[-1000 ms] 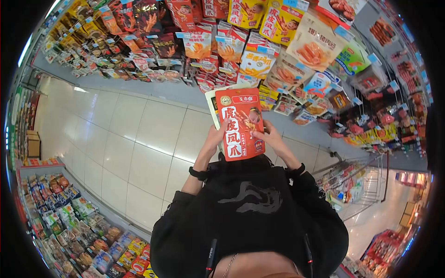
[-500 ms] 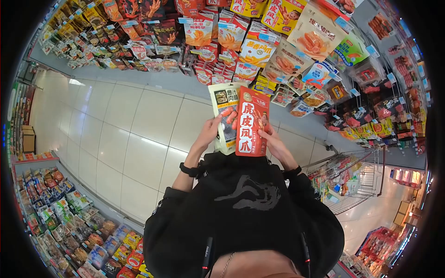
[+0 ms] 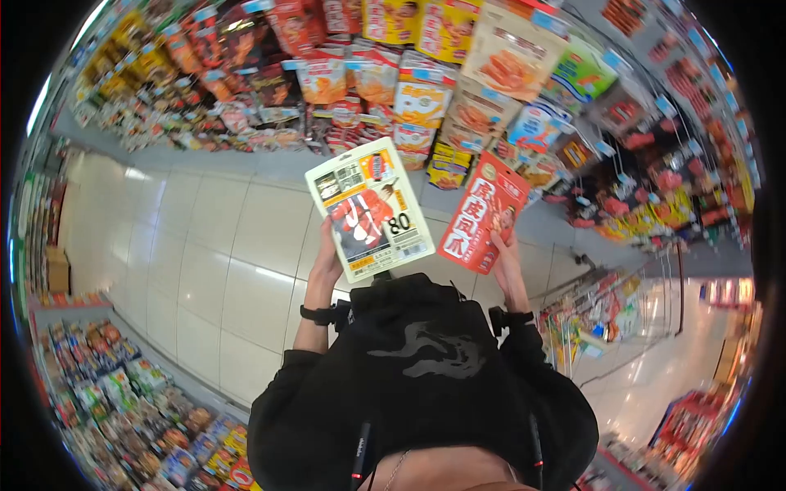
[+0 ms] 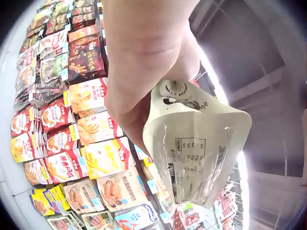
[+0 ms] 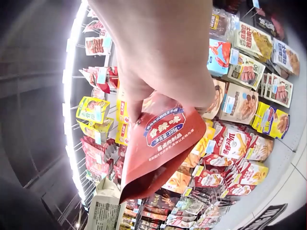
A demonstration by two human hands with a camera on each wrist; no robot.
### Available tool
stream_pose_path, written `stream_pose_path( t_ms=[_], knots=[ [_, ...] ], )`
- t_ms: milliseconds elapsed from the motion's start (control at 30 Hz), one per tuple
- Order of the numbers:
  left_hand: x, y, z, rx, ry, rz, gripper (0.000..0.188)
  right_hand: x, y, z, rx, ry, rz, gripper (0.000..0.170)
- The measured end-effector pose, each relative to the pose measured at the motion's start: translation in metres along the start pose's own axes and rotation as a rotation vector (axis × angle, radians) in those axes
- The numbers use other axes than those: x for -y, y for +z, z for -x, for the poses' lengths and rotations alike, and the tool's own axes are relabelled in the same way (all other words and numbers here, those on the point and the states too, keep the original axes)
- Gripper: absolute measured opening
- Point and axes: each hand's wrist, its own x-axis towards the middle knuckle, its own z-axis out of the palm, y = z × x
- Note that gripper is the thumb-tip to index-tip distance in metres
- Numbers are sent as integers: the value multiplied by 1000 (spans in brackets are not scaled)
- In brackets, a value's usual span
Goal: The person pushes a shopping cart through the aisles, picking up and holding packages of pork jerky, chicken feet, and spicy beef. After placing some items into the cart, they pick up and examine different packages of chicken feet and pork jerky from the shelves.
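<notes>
Cream packet: in the left hand, face up and tilted, the cream packet shows a large "80"
Left fingers: pinched on the packet's side edge; those behind it partly hidden
Red packet: in the right hand, leaning to the right, the red packet sits apart from the cream one
Right fingers: thumb on the front near the lower corner, a finger on the back, clamped on the packet
Risk, grip: each packet is held near one edge only; a loosened pinch could let it swivel or drop to the tiled floor
Risk, reach: the red packet's top might catch the hanging pouches if pushed forward; the gap cannot be judged
Display ahead: yellow pouch, beige pouch, price tags
At right: shopping cart, goods inside, beside the right arm, limiting sideways room
</notes>
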Motion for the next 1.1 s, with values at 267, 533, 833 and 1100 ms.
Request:
stream_pose_path(
  t_ms=[267,533,833,1100],
  knots=[
    [37,20,11,135,56,204,57,15,-29,9,-90,-42,66,52],
    [56,3,41,21,288,357,58,24,-61,32,-63,38,-223,52],
    [90,-38,113,-170,278,308,57,-25,-117,16,-52,163,-430,58],
    [77,-66,115,36,-20,230,53,-58,-107,88,-48,13,-483,56]
  ],
)
